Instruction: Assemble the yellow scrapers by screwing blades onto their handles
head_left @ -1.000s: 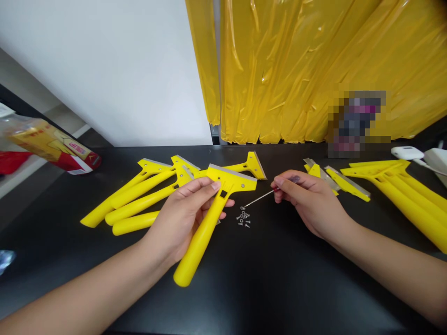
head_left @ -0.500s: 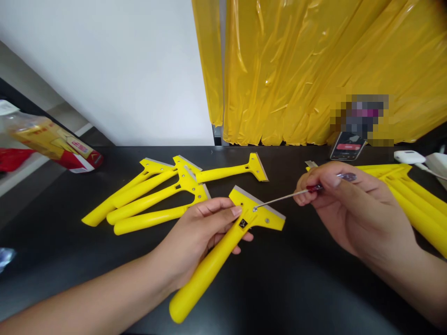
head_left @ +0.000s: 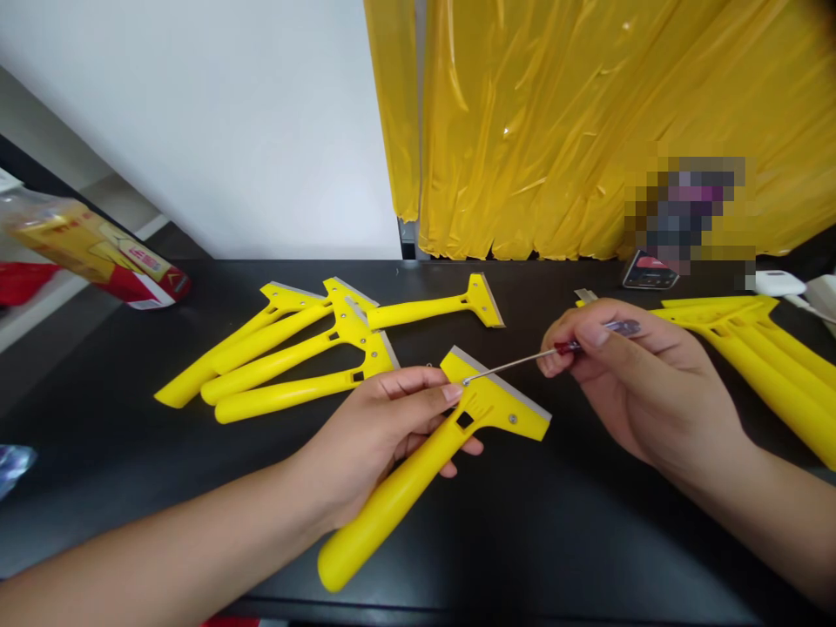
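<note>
My left hand [head_left: 385,427] is closed around the neck of a yellow scraper [head_left: 398,496], its thumb lying on the head beside the left screw hole. The scraper is tilted, blade edge up and away, handle toward me. A screw [head_left: 513,419] sits in the right side of its head. Between thumb and fingers, my right hand [head_left: 646,374] pinches a small screwdriver [head_left: 509,369] with a red and clear handle. The screwdriver's tip meets the left side of the head, at a small screw [head_left: 466,381] close to my left thumb.
Several yellow scrapers [head_left: 274,366] lie in a group on the black table [head_left: 215,514], left of centre. More yellow handles [head_left: 764,383] lie at right behind my right hand. A drink bottle [head_left: 97,248] is at far left; a phone [head_left: 653,268] leans against the yellow plastic sheet [head_left: 522,131].
The screwdriver tip has moved left across the scraper head, from near its middle to the left hole, the screw at its tip. My right hand has shifted left with it.
</note>
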Tool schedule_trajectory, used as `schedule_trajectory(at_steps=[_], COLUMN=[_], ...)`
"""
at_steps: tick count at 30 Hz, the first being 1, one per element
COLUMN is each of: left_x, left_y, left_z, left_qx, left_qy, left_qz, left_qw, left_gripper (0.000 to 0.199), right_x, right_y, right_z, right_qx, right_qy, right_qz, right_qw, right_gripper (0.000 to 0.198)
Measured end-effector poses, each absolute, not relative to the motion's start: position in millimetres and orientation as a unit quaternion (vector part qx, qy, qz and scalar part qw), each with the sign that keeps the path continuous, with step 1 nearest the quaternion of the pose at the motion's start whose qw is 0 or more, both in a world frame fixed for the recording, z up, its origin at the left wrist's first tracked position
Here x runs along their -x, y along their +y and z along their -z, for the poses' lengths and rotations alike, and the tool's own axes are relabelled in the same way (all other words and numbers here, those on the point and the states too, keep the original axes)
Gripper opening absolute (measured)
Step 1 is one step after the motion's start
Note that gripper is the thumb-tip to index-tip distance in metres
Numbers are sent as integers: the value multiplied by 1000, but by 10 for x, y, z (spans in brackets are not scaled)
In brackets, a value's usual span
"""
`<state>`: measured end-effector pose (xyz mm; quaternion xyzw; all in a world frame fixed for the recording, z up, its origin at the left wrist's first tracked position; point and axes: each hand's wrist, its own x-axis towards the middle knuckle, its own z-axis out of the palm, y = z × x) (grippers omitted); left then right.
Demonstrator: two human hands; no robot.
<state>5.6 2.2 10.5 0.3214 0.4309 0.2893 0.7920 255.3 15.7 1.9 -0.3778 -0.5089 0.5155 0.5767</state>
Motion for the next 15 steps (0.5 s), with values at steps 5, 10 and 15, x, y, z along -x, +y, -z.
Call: schedule_trajectory(at_steps=[5,10,15], left_x=[-57,-62,-57], left_y=[24,31,28], left_z=[-101,-107,-108], left_qx=[-318,-318,-318], left_qy=[430,429,430], left_qz=[-289,-290,-294], left_qw=[794,794,792], left_gripper=[18,16,15], right_x=[-2561,-2552,-2545], right_y=[160,168,167], right_z=[-3,0,-14], right_qx=[382,386,391], right_qy=[-516,-513,-509], right_qz=[-514,-507,-509], right_qw=[569,575,574], right_gripper=[10,10,10])
